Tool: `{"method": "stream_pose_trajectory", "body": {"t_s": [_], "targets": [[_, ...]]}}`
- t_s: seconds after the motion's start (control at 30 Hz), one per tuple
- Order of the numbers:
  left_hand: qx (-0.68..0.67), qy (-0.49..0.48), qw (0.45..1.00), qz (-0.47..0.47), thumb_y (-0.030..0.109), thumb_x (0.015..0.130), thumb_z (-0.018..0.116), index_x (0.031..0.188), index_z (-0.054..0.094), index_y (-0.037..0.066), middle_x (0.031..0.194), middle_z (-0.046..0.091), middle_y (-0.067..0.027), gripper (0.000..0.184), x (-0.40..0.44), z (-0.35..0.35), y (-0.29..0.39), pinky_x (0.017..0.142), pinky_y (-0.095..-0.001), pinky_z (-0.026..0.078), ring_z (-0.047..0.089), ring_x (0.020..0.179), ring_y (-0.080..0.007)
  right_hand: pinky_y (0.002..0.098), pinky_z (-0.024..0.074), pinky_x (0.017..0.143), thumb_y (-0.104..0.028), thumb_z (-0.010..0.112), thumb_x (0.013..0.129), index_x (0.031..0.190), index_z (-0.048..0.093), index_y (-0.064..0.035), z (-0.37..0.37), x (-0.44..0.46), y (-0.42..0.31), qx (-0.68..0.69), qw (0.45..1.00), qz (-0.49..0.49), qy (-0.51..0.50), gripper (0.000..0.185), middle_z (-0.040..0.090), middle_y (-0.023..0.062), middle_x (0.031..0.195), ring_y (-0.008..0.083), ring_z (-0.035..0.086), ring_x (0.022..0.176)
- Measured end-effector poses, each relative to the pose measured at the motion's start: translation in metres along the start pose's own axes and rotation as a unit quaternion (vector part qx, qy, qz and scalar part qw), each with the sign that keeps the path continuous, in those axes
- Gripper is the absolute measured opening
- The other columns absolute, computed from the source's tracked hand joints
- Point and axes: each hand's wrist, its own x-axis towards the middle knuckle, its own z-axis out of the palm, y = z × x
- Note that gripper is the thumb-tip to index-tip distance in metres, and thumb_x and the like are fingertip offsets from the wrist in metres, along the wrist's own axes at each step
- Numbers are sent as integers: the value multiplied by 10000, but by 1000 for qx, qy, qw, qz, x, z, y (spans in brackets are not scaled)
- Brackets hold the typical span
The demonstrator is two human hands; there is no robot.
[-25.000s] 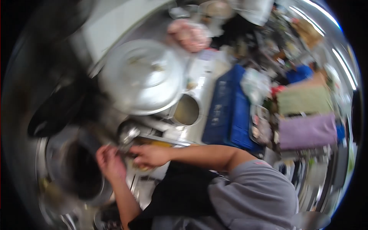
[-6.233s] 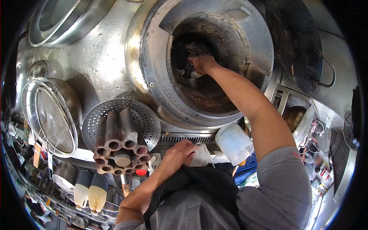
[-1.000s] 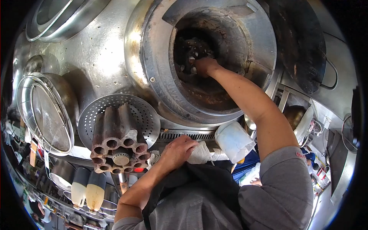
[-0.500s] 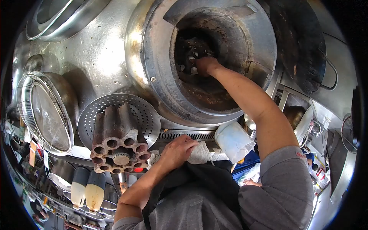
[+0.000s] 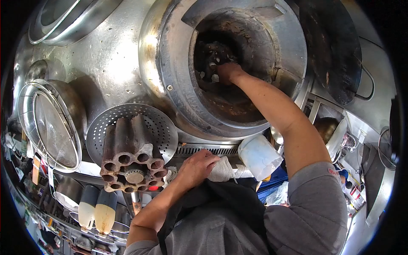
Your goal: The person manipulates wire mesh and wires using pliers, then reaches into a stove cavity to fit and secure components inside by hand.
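My right hand (image 5: pixel 229 73) reaches deep into the round pit of a wok burner (image 5: pixel 174 85). Its fingers look bent together at the dark bottom, beside pale loose pieces (image 5: pixel 215 78); their tips and anything between them are hidden. My left hand (image 5: pixel 197 167) rests palm down at the front edge of the range, fingers lying over a folded white cloth (image 5: pixel 224 170). To its left, a rusty burner head with a ring of tubes (image 5: pixel 134 161) leans on a perforated metal disc (image 5: pixel 157 123).
A blackened wok (image 5: pixel 329 51) stands to the right of the burner. A wire strainer (image 5: pixel 51 127) and metal bowl are at the left. A whitish plastic container (image 5: pixel 260 156) sits near my right forearm. Squeeze bottles (image 5: pixel 105 212) stand at the lower left.
My right hand stays in the pit with hardly any visible shift, and my left hand is still. Another person's hand at the lower right has gone out of view.
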Motion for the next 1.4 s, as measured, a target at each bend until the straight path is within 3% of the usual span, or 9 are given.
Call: {"method": "stream_pose_trajectory", "body": {"t_s": [0.33,0.43,0.5,0.7,0.83,1.23,1.3,1.4], "targets": [[2,-10,1000,-16,104,875,658,1095,679,159,1028,630,-95,228,0,0,2,835,-447,536,648,962,-324,445,508,978,-137,553,900,1481,454,-221,0,2,-7,-8,999,-20,37,596,627,161,1323,363,611,1211],[-6,-5,1000,-17,105,877,653,1101,678,166,1031,628,-94,233,0,-1,3,841,-445,533,645,971,-324,450,513,970,-170,513,924,1429,519,-159,-2,6,-14,4,998,-14,56,505,647,162,1292,357,623,1196],[-4,-7,1000,-16,105,879,652,1097,679,163,1032,627,-94,228,1,0,1,842,-443,533,645,969,-325,449,519,963,-187,498,933,1310,625,-92,1,16,-19,17,998,2,63,409,667,166,1259,343,637,1180],[-10,-16,999,-33,97,880,650,1093,684,155,1035,622,-101,224,0,-2,0,848,-434,533,642,976,-326,434,533,951,-176,541,909,1173,716,-76,0,28,-28,8,998,16,56,332,678,167,1242,332,651,1164],[-17,-16,1000,-20,89,879,651,1105,686,157,1035,622,-106,239,1,-2,-2,850,-431,534,643,972,-327,440,543,931,-172,565,893,1175,719,-79,-12,9,-28,-30,999,-3,37,335,682,159,1240,328,654,1162],[-8,-13,999,-39,109,883,659,1104,698,153,1052,629,-97,229,1,-6,-1,864,-423,532,651,983,-313,495,548,925,-204,536,938,1247,687,-84,3,36,-38,47,996,66,48,364,623,157,1344,351,613,1222],[-2,-15,999,-35,114,886,656,1107,698,154,1052,629,-97,228,2,-2,-2,863,-424,531,651,985,-313,527,558,887,-218,522,949,1252,686,-92,23,60,-37,16,994,52,92,367,617,154,1351,345,610,1227],[3,-14,999,-38,117,889,649,1112,699,154,1054,628,-98,231,1,-5,0,863,-424,531,650,989,-311,555,570,836,-212,516,950,1244,692,-95,14,48,-36,3,998,26,59,361,632,147,1333,340,621,1212]]}}
